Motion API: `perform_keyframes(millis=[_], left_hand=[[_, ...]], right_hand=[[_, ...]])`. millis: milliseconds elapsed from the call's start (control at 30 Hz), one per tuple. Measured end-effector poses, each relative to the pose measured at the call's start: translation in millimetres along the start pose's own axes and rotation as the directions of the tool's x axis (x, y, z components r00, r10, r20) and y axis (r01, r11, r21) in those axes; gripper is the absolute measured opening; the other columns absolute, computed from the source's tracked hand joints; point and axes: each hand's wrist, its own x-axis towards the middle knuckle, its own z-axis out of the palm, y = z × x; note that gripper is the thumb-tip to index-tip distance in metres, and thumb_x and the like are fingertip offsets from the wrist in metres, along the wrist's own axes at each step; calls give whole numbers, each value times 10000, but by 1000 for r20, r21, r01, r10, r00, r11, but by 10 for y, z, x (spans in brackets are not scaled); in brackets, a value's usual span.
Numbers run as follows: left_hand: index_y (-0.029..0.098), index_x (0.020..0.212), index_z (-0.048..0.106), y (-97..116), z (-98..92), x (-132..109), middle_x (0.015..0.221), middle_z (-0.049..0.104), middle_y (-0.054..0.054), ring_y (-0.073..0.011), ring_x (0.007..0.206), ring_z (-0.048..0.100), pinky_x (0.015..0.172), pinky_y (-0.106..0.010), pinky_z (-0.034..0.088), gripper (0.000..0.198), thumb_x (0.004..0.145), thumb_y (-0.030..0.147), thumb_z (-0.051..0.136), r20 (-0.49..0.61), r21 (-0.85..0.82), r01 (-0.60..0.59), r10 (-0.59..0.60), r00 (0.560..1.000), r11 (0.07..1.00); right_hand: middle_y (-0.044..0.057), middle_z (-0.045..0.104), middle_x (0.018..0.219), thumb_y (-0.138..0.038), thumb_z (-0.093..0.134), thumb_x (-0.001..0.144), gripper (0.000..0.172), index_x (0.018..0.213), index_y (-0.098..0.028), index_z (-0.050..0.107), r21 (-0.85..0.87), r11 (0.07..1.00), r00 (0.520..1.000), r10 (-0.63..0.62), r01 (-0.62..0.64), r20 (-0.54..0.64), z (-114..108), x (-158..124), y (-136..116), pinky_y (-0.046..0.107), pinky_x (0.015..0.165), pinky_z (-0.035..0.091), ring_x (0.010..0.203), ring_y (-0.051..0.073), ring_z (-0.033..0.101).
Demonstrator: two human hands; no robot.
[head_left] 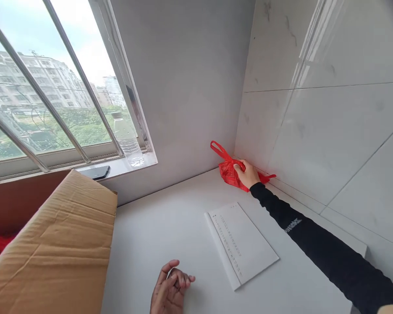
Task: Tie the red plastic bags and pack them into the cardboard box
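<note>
Hands well apart. My right hand (248, 174), at the end of a black sleeve (314, 240), is closed on the gathered part of a red plastic bag (229, 173), which sits at the table's far corner by the tiled wall (327, 139). Gripping the bunched plastic probably keeps the bag from slipping; one handle loop pokes up free. Contents hidden. My left hand (170, 285) hovers low over the white table (153, 231), palm partly up, fingers loosely curled, holding nothing I can see. Nearest it, a printed booklet (245, 244) lies flat, likely set there to be read while both hands stay free. Cardboard box (62, 231) on my left, something red inside, unclear what. Plastic bottle (127, 139) upright and phone (100, 172) flat on the window sill (149, 161), perhaps parked there to spare table space.
</note>
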Motion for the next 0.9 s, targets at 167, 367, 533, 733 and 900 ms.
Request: perform_keyframes(millis=[167,367,533,733,900], left_hand=[[138,1040,676,15,66,-150,819,671,-78,-235,855,629,862,-429,518,290,798,289,627,100,-42,16,-12,995,999],[160,1095,658,3,70,-210,1161,664,-126,-276,1058,614,929,-478,494,290,867,334,612,147,-179,80,-54,988,981],[257,1189,614,-6,-53,-131,1183,672,-56,-218,1022,648,912,-384,519,407,797,226,717,-31,-243,-76,71,997,967],[318,1225,598,-9,-81,-106,1218,663,-31,-208,1072,638,920,-350,512,468,786,218,725,-11,-236,-111,112,994,965],[264,1218,616,-1,-50,-134,1280,628,-72,-234,1146,593,949,-385,495,369,851,292,651,43,-257,-95,110,993,962]], right_hand=[[45,692,1059,-494,519,907,362,1134,-217,573,626,779,958,-142,-47,249,-62,-884,-673,306,839,499,940,190,650],[42,703,906,-527,657,817,453,1128,-206,582,719,372,731,-140,-586,668,249,-1822,-996,312,748,528,767,187,673],[84,679,1094,-624,581,833,585,1293,-270,507,661,371,703,-32,-652,711,445,-2170,-728,340,799,529,956,229,659],[81,671,1071,-452,756,759,686,1352,-259,473,651,467,604,-269,-599,750,464,-2342,-582,343,743,543,874,230,652],[58,685,938,-409,709,808,382,1115,-199,623,635,477,657,-148,-608,740,535,-2348,-541,291,560,524,684,178,611]])
